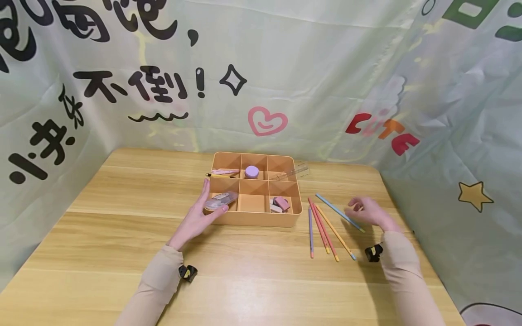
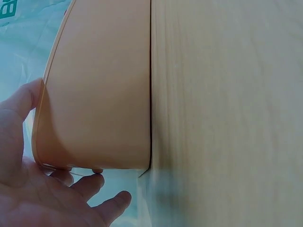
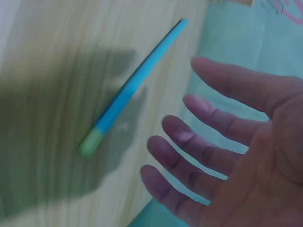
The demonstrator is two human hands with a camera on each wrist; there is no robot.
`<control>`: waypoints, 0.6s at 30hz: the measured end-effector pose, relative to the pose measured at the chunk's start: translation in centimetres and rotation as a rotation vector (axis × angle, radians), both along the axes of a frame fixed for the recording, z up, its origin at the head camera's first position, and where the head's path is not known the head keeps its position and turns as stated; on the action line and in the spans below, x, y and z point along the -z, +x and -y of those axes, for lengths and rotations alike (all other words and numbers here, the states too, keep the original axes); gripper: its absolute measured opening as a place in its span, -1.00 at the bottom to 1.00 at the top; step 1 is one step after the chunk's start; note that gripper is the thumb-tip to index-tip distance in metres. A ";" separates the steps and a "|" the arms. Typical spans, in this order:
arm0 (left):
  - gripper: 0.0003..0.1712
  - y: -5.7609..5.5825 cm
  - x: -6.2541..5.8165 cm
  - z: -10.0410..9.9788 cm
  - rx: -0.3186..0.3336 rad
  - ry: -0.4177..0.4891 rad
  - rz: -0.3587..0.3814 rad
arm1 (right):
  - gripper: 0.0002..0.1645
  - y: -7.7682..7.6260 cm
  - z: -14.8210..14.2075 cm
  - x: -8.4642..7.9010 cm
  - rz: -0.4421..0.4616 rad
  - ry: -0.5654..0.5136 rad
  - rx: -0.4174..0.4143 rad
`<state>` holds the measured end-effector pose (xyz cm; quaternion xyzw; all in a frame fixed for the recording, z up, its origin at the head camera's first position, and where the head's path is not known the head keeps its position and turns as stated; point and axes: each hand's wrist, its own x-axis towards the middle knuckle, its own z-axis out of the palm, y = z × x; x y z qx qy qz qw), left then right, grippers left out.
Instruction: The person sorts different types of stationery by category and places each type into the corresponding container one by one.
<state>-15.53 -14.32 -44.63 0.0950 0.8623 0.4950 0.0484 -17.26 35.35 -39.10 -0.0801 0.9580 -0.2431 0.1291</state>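
My left hand (image 1: pixel 198 209) rests on the left front corner of a tan six-compartment organizer box (image 1: pixel 253 219). Its thumb lies at the front rim and its fingers spread loosely along the left side, seen too in the left wrist view around the box wall (image 2: pixel 99 85). My right hand (image 1: pixel 367 212) hovers beside a blue pencil (image 1: pixel 336 210), fingers loosely bent and holding nothing. In the right wrist view this pencil (image 3: pixel 135 82), with its green end, lies on the table apart from the fingertips. Purple (image 1: pixel 311 233), red (image 1: pixel 320 226) and yellow pencils (image 1: pixel 336 232) lie left of it.
The box holds a clear-cased item (image 1: pixel 221 200), a purple round item (image 1: pixel 251 172), erasers (image 1: pixel 281 203), pink and yellow pens (image 1: pixel 222 172), and a transparent ruler (image 1: pixel 301 170) jutting over the right rim. A printed cloth (image 1: pixel 318 81) hangs behind the wooden table (image 1: pixel 253 271).
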 end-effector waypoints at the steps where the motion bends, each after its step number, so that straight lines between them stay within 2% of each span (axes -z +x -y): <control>1: 0.18 0.0 0.0 0.0 0.000 0.000 -0.001 | -0.50 0.1 -0.4 0.0 0.020 0.007 -0.004; 8: 0.18 0.1 0.1 0.1 0.005 0.005 -0.003 | -0.53 0.7 -2.2 0.7 0.097 0.031 -0.026; 18: 0.19 0.1 0.0 0.0 0.004 0.005 -0.010 | -0.63 0.8 -2.8 1.9 0.088 -0.002 -0.028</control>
